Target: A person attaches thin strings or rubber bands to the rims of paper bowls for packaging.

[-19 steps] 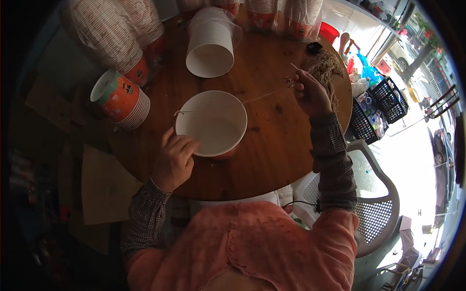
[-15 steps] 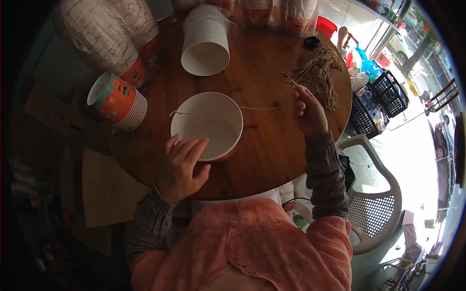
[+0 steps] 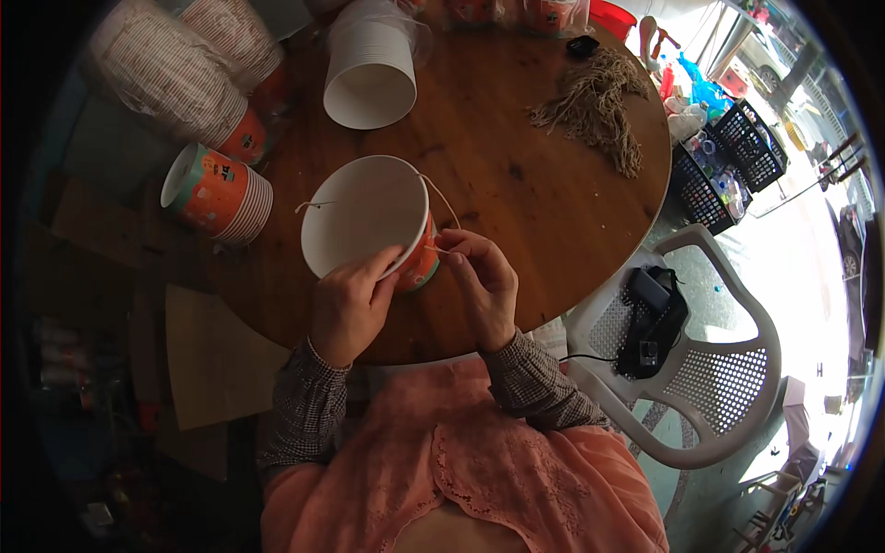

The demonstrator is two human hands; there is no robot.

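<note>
A large paper bucket point(image 3: 364, 212), white inside and orange outside, stands tilted on the wooden table in front of me. My left hand point(image 3: 350, 309) grips its near rim, fingers inside and thumb at the outer wall. A thin beige string point(image 3: 444, 195) crosses the far right rim and loops down outside the bucket; another end pokes out past the left rim. Thumb and forefinger of my right hand point(image 3: 481, 284) pinch the string's end against the bucket's right side. Where exactly the tip enters the wall is too small to make out.
A bundle of loose strings point(image 3: 599, 106) lies at the far right, beside a small black object point(image 3: 582, 46). Nested white buckets point(image 3: 371, 88) lie at the back, and stacked orange buckets point(image 3: 217, 198) stand left. A plastic chair point(image 3: 710, 369) holds black items; crates point(image 3: 710, 180) stand beyond.
My right hand has come from the string bundle to the bucket's right side, bringing the string end. My left hand has closed on the rim, and the bucket has tilted, showing its orange side.
</note>
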